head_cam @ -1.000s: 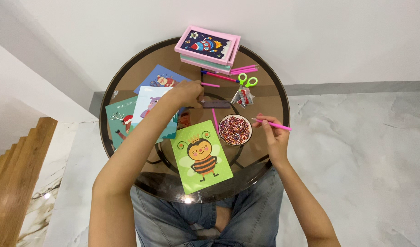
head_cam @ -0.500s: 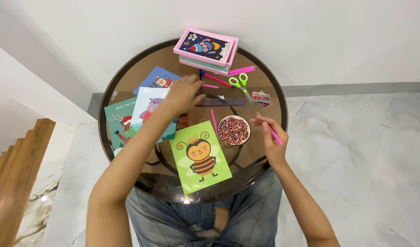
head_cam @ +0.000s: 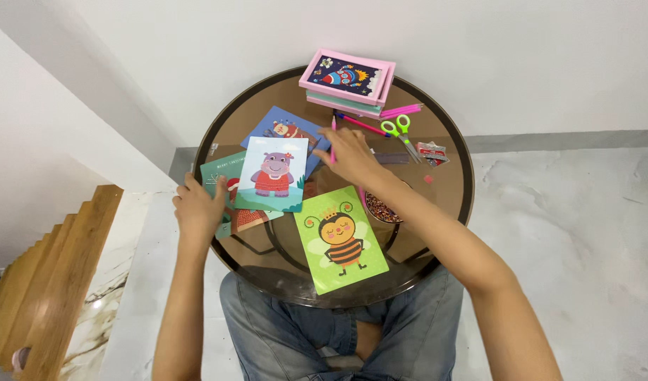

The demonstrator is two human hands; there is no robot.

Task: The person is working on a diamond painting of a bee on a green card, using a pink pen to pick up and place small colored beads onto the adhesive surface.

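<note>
My right hand (head_cam: 352, 152) pinches a pink pen (head_cam: 333, 141) over the round brown glass table (head_cam: 451, 190); my left hand (head_cam: 197, 208) lies spread flat on the green card (head_cam: 214, 173), by white wall, marble floor (head_cam: 585, 233) and wooden stairs (head_cam: 49, 282).

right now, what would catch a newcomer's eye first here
The bright green bee card at the near edge of the round glass table stands out first. Next comes the hippo card lying on a fan of other cards, with the left hand resting on their left edge and the right hand holding a pink pen beside it. A pink-framed rocket picture tops a stack at the far edge.
</note>
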